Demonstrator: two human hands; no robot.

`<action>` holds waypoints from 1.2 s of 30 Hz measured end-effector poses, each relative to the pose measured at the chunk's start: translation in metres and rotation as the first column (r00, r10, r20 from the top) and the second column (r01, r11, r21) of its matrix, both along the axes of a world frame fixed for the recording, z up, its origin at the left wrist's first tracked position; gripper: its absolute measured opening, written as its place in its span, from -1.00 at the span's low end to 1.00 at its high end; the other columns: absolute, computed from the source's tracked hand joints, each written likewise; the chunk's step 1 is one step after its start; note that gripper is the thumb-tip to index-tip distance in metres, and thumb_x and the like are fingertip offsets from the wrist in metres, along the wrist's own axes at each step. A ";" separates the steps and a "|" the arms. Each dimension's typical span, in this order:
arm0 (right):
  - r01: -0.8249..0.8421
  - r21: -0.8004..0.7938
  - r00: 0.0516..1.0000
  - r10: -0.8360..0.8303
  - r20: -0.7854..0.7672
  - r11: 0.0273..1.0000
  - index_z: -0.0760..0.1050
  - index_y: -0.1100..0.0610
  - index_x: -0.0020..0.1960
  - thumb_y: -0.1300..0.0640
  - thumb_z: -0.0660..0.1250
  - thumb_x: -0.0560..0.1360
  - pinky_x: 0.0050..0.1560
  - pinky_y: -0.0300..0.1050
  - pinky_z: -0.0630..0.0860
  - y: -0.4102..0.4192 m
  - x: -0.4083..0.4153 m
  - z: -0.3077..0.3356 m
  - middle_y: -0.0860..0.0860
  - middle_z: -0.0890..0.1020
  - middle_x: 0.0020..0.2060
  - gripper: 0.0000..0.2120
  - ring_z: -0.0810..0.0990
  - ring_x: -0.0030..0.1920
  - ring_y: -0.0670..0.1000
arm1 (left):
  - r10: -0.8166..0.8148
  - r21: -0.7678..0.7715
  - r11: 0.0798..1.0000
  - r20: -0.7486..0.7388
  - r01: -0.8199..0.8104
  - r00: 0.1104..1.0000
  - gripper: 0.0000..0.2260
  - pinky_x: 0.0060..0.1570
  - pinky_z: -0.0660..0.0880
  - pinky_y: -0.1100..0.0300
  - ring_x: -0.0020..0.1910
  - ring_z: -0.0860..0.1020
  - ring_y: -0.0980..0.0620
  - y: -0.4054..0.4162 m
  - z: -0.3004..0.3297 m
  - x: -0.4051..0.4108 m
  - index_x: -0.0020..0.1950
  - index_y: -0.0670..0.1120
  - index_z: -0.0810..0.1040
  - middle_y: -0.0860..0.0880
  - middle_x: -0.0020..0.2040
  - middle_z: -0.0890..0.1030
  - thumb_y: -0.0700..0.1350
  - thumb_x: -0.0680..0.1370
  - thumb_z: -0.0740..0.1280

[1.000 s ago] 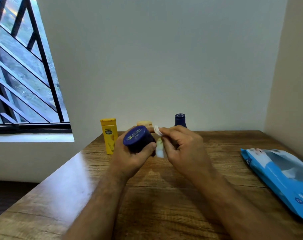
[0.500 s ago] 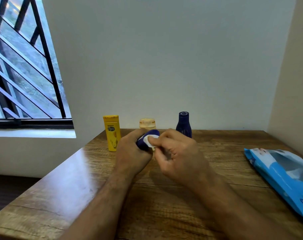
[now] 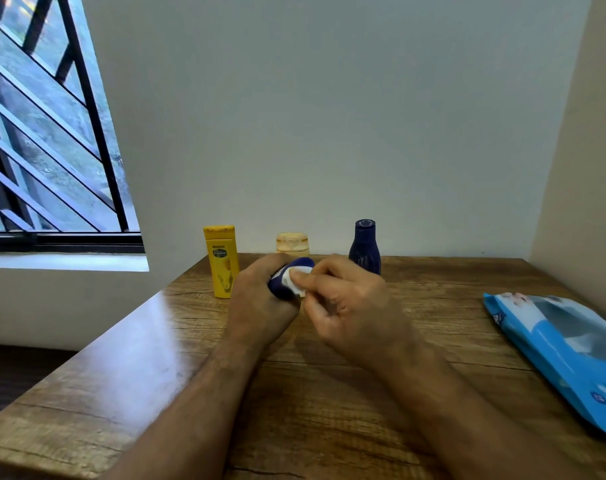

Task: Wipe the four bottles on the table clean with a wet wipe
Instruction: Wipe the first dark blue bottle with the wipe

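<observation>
Here the left hand wraps its fingers round a dark blue bottle, held above the surface just in front of the cream jar. The right hand pinches a white wet wipe against the bottle's exposed end. The bottle's long axis seems to run back into the left palm (mostly hidden), so the wipe meets it from the right. Beside the jar stand the yellow bottle and another blue bottle.

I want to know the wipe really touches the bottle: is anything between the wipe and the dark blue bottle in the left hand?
Nothing visible: the right hand presses the wet wipe directly against the dark blue bottle held by the left hand.
</observation>
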State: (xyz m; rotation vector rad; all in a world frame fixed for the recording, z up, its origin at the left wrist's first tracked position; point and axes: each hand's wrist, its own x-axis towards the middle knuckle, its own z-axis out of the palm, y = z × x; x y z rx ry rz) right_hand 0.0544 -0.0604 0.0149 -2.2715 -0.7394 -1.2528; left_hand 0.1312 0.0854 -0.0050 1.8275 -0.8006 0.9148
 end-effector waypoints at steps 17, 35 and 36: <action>0.090 0.150 0.993 -0.099 0.056 0.985 0.63 0.19 0.20 0.29 0.38 0.50 -0.10 -0.39 0.51 -0.018 0.011 0.007 -0.01 0.58 -0.09 -0.73 0.53 -0.16 -0.14 | 0.016 0.046 0.999 -0.035 -0.015 0.999 -0.65 -0.23 0.49 0.26 -0.16 0.56 0.16 -0.012 0.001 -0.004 0.10 0.02 0.61 0.22 -0.17 0.57 -0.13 0.32 0.40; 0.026 0.110 0.999 -0.028 0.024 0.994 0.63 0.11 0.21 0.25 0.35 0.53 -0.20 -0.43 0.38 -0.024 0.012 0.008 -0.07 0.53 -0.13 -0.73 0.47 -0.22 -0.14 | 0.024 -0.022 0.999 -0.130 -0.027 0.991 -0.71 -0.23 0.57 -0.04 -0.25 0.57 -0.03 -0.009 0.003 -0.003 -0.05 0.14 0.57 0.01 -0.26 0.62 -0.19 0.33 0.37; 0.020 0.107 0.999 -0.024 0.028 0.994 0.63 0.10 0.21 0.27 0.37 0.52 -0.19 -0.43 0.38 -0.022 0.013 0.008 -0.07 0.53 -0.13 -0.72 0.47 -0.22 -0.15 | 0.023 -0.017 1.000 -0.126 -0.025 0.992 -0.70 -0.26 0.56 0.01 -0.26 0.56 0.00 -0.009 0.003 -0.004 -0.07 0.18 0.55 0.04 -0.27 0.61 -0.19 0.32 0.37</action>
